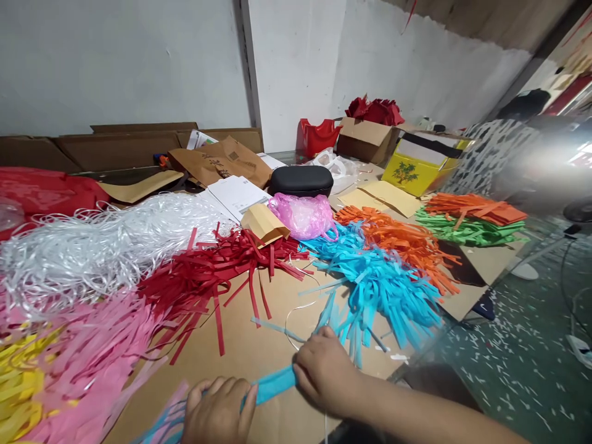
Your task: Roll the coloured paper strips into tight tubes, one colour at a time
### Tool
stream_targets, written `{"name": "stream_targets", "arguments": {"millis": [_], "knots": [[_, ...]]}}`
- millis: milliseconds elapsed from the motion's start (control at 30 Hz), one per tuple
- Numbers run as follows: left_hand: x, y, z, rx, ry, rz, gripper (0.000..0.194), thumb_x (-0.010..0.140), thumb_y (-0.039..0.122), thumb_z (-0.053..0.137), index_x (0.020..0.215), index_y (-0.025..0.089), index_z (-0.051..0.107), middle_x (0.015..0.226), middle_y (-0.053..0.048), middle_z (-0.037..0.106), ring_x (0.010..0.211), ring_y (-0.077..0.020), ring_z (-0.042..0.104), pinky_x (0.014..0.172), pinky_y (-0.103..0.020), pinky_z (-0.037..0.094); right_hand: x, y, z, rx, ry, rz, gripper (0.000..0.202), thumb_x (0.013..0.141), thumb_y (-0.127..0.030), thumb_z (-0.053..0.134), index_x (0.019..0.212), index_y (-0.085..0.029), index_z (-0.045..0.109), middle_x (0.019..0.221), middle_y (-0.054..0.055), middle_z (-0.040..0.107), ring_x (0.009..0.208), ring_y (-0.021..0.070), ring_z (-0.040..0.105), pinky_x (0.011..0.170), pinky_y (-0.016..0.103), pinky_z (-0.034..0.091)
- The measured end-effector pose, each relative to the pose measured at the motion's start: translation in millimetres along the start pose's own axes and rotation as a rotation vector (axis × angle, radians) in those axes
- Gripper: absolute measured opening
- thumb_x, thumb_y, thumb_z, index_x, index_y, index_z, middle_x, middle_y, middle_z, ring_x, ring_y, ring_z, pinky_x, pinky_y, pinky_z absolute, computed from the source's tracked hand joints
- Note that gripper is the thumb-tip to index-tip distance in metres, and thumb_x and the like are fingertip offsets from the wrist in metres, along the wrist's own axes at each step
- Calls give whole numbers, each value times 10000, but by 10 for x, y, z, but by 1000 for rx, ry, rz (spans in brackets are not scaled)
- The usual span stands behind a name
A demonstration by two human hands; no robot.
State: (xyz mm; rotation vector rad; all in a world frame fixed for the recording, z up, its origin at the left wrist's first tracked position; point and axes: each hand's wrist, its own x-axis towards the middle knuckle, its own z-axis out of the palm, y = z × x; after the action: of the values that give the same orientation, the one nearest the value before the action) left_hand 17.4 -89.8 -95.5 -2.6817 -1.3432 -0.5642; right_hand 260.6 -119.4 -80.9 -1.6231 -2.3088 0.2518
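A blue fringed paper tassel [276, 383] is stretched between my two hands, low over the cardboard-covered table. My left hand [219, 410] wraps round one end, with blue and pinkish strands trailing out to its left. The other end sits in the closed fingers of my right hand [324, 370], where blue strips stick out above the knuckles. Just beyond the right hand lies a heap of blue fringed strips [383, 283]. Dark red fringed strips [198, 271] lie farther up the table. A thin white string [289, 324] curls near my right hand.
Pink strips [102, 351], yellow strips [21, 376] and a bundle of white cord [115, 246] cover the left. Orange strips [407, 237] and green strips [490, 231] lie right. Behind stand a pink bag [303, 216], a black case [301, 180] and a yellow box [423, 163].
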Motion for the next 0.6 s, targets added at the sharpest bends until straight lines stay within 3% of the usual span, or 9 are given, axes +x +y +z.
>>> {"name": "stream_targets", "arguments": {"millis": [167, 300, 367, 467, 600], "knots": [[16, -21, 65, 62, -60, -1, 433, 1027, 279, 383, 657, 223, 600, 613, 4, 659, 649, -216, 631, 771, -410, 335, 33, -14, 43, 22, -44, 35, 170, 928, -247, 554, 785, -185, 621, 743, 40, 689, 732, 199, 590, 805, 374, 301], [29, -118, 41, 42, 33, 60, 250, 993, 285, 480, 833, 228, 664, 745, 0, 708, 723, -194, 651, 796, -389, 341, -4, 38, -4, 87, 19, 77, 86, 916, -237, 604, 848, -194, 635, 801, 34, 705, 776, 203, 604, 800, 373, 319], [35, -122, 8, -1, 84, 129, 228, 940, 167, 496, 918, 285, 690, 840, 13, 727, 826, -191, 658, 900, -406, 337, -54, 90, -71, 106, 111, -18, 98, 929, -287, 629, 987, -210, 646, 983, 45, 727, 903, 219, 617, 850, 394, 331], [23, -53, -23, -68, 102, 159, 342, 849, 85, 488, 863, 338, 717, 852, 23, 746, 923, -221, 638, 1044, -473, 286, -125, 176, -154, 0, 158, -304, 232, 976, -431, 627, 1078, -222, 636, 1263, 44, 676, 1201, 262, 541, 1057, 479, 263], [16, 68, -21, -109, 140, 160, 201, 857, 240, 541, 866, 254, 742, 859, -34, 771, 939, -253, 627, 1069, -495, 295, -88, 254, -145, -124, 222, -423, 129, 1030, -176, 537, 959, -192, 643, 1220, -1, 709, 1239, 216, 510, 1177, 474, 139]]}}
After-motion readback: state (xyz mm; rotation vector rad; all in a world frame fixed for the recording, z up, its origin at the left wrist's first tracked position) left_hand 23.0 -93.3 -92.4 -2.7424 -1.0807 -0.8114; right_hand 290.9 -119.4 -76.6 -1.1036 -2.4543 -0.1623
